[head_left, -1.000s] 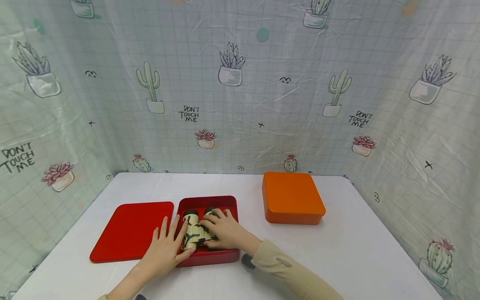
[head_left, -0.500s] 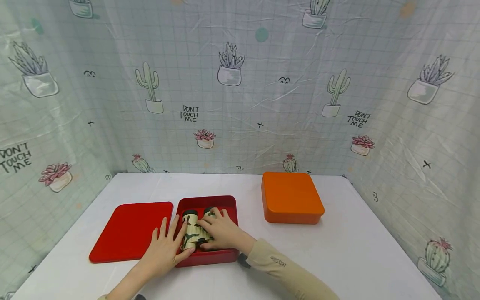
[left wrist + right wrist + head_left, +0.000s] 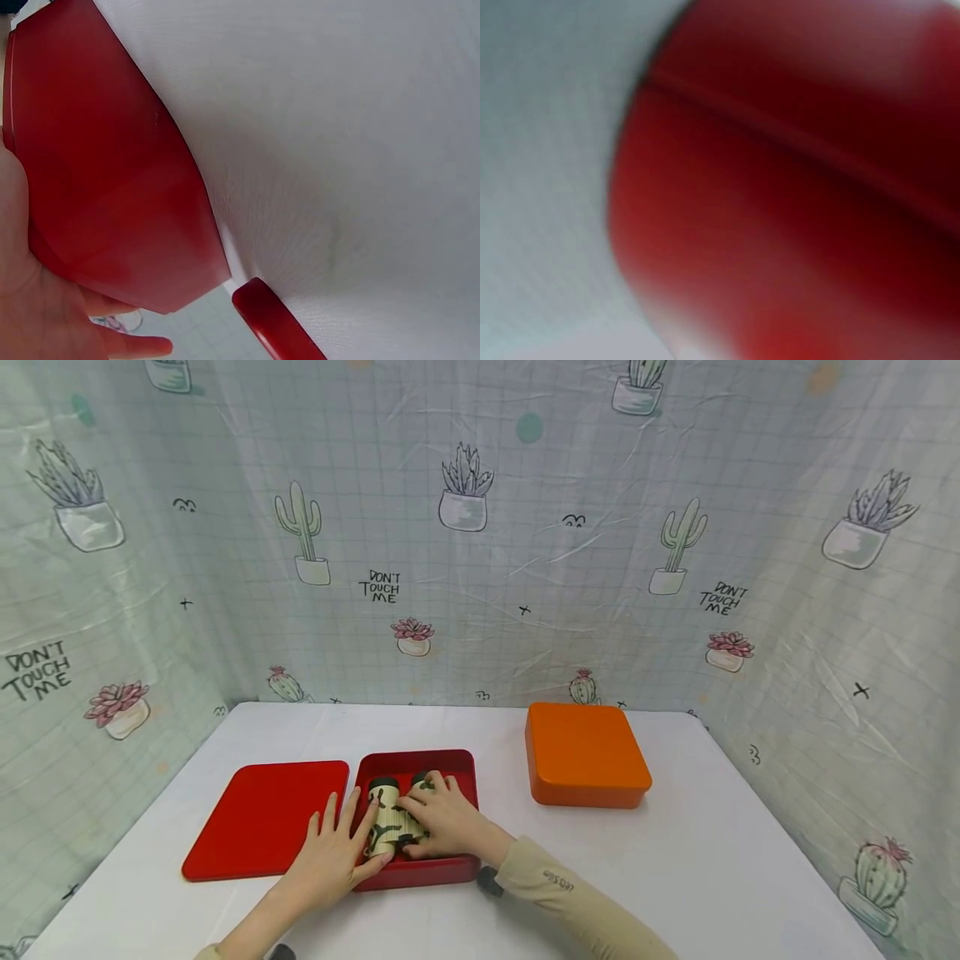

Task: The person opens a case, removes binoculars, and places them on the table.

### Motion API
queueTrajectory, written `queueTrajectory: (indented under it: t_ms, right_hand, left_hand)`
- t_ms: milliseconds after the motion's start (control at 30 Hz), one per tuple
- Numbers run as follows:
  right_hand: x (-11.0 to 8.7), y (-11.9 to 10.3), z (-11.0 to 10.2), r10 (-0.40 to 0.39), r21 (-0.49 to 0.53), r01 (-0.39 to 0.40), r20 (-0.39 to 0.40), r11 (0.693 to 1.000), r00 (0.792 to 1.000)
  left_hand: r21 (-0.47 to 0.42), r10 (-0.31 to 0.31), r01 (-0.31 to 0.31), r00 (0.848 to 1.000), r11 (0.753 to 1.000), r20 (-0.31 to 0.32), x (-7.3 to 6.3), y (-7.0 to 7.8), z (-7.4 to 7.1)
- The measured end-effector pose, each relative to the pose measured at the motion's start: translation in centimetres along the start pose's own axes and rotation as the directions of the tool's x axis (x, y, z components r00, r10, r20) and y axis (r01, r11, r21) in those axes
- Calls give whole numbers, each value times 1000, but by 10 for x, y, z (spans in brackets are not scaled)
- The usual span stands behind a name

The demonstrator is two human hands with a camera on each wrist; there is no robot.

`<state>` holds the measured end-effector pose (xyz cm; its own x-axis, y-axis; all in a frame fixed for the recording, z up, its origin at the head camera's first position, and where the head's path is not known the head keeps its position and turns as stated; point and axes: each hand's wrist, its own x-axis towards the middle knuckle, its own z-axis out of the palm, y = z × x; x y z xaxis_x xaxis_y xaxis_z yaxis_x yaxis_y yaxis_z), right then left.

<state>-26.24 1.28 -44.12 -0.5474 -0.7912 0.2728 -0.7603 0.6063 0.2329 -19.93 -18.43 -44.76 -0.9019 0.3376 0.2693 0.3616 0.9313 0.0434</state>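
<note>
The right hand (image 3: 444,825), fingers curled, holds the camouflage binoculars (image 3: 387,820) beneath it, inside the red box (image 3: 420,875); beside it, the left hand (image 3: 324,864) spreads open-fingered. Lopsided lifting could tip them.

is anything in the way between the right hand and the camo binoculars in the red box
Nothing visible: the right hand curls directly over the camouflage binoculars. The red lid is off, lying left of the open red box, so it doesn't cover them.
</note>
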Motion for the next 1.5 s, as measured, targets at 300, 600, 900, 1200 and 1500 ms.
queueTrajectory:
  t_ms: [300, 600, 900, 1200, 1500]
  right_hand:
    - [0, 5, 1, -6, -6, 6, -46, 1000, 999]
    - [-1, 10, -2, 0, -6, -1, -83, 1000, 997]
    - [-4, 12, -6, 16, 4, -16, -68, 1000, 998]
    - [-8, 19, -11, 27, -7, -28, -79, 1000, 996]
    - [-13, 22, -26, 22, 1, -22, -80, 1000, 997]
  left_hand:
    - [-8, -4, 4, 1000, 1000, 4, 0, 0, 1]
    - [-12, -16, 16, 1000, 1000, 6, 0, 0, 1]
    - [-21, -24, 24, 1000, 999, 14, -1, -1, 0]
    - [-17, -20, 20, 1000, 1000, 14, -1, -1, 0]
    - [-12, -18, 18, 1000, 1000, 15, 0, 0, 1]
